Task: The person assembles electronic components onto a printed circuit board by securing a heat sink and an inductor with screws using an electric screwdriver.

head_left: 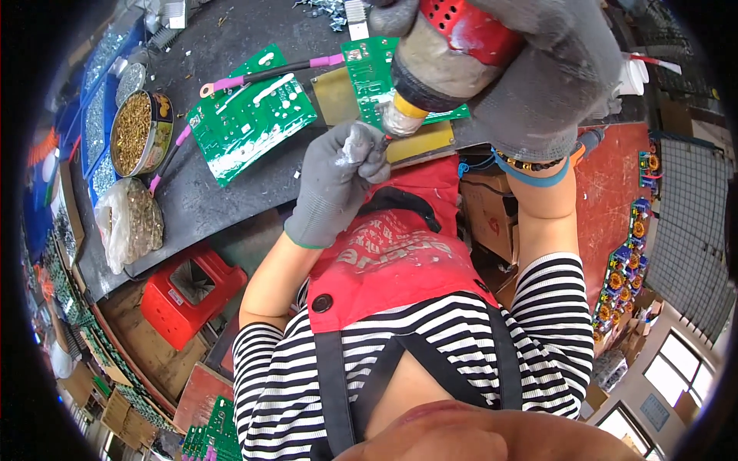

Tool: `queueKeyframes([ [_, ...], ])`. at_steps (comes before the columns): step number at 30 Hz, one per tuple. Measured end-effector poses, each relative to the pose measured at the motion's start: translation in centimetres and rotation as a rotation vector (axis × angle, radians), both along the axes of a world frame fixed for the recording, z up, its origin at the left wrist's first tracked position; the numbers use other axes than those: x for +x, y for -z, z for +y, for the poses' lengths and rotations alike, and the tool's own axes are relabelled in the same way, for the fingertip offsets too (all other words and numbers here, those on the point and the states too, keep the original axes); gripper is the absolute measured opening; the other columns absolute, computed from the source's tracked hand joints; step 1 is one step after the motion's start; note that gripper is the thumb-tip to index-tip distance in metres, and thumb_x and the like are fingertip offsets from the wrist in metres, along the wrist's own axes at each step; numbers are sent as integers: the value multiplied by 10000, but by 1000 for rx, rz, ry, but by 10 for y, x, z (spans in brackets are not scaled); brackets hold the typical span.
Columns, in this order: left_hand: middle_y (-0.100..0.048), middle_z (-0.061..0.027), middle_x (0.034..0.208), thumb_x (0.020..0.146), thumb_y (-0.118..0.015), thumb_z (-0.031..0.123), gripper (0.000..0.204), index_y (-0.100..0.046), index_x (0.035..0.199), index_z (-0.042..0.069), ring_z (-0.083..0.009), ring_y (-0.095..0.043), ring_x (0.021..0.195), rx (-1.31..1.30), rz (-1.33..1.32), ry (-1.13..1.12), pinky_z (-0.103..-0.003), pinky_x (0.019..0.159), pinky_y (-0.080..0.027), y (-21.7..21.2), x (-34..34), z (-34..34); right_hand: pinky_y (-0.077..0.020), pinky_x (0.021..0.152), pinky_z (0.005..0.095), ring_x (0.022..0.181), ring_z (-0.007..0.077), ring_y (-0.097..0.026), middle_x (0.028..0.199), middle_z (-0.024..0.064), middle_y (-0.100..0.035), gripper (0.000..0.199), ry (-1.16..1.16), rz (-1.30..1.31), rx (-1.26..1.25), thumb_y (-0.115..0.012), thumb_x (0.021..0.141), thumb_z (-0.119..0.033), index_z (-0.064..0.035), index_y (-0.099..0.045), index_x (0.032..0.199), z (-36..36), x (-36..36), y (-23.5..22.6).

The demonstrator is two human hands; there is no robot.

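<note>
My right hand (pixel 557 73), in a grey work glove, is wrapped round a red and black power screwdriver (pixel 453 58). The tool points down and to the left over the table's near edge. At its tip, my gloved left hand (pixel 334 180) is closed in a pinch; what its fingers hold is hidden. Under the tool lies a green circuit board (pixel 367 73), partly covered by it. To the left rests another green circuit board (pixel 257 115) with white patches. A black cable with pink sleeves (pixel 284 71) runs across both boards. Yellowish plates (pixel 336 96) show beside them.
A round tin of brass-coloured screws (pixel 132 131) and a plastic bag of small metal parts (pixel 131 219) stand on the dark table (pixel 231 207) at left. Blue trays (pixel 96 115) hold silvery parts. Below is a red stool (pixel 184 296); at right, a red surface (pixel 611 200) bears several coil assemblies.
</note>
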State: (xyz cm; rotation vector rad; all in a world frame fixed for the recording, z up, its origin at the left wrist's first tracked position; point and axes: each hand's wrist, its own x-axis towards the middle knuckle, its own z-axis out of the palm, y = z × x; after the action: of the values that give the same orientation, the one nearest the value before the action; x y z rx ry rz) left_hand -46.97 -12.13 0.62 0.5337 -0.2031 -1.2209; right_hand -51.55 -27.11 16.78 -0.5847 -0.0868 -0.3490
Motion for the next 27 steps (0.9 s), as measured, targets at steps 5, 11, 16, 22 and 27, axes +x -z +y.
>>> queueKeyframes([
  [5,-448,-9,737,947,-633,377,354,-505,883,54,-82,-349,606,39,-22,-23,-257,560,-329,-2,-17,-8,-581,696,354,879,291,-649,1054,198,-604,612,-144,-77,242,-742,812,-312,31,-458,1232,-12,-7,4],
  [11,-452,-3,740,955,-618,394,350,-501,893,70,-91,-364,612,23,-70,-63,-263,565,-335,-14,-29,-10,-566,651,334,836,267,-648,1021,185,-612,557,-1,44,54,-734,805,-264,32,-478,1201,-9,-16,-2],
  [16,-462,-3,741,962,-603,410,358,-508,902,70,-96,-378,611,58,27,-74,-261,565,-338,-20,-35,-14,-554,614,318,799,247,-647,993,174,-620,512,134,143,-112,-727,798,-224,32,-493,1174,-5,-20,-10],
  [22,-501,-11,745,998,-525,444,392,-530,921,59,-99,-409,601,-63,293,-19,-266,574,-365,-9,-35,-11,-540,570,298,756,223,-645,959,161,-629,459,283,261,-312,-719,791,-177,32,-513,1143,-1,-21,-17],
  [27,-632,-127,918,1026,-426,491,551,-549,1190,-20,-156,-574,728,241,-289,-69,-294,686,-475,-18,-29,-18,-527,533,282,719,204,-644,931,149,-636,416,461,371,-498,-712,784,-137,32,-529,1116,-10,-22,-26],
])
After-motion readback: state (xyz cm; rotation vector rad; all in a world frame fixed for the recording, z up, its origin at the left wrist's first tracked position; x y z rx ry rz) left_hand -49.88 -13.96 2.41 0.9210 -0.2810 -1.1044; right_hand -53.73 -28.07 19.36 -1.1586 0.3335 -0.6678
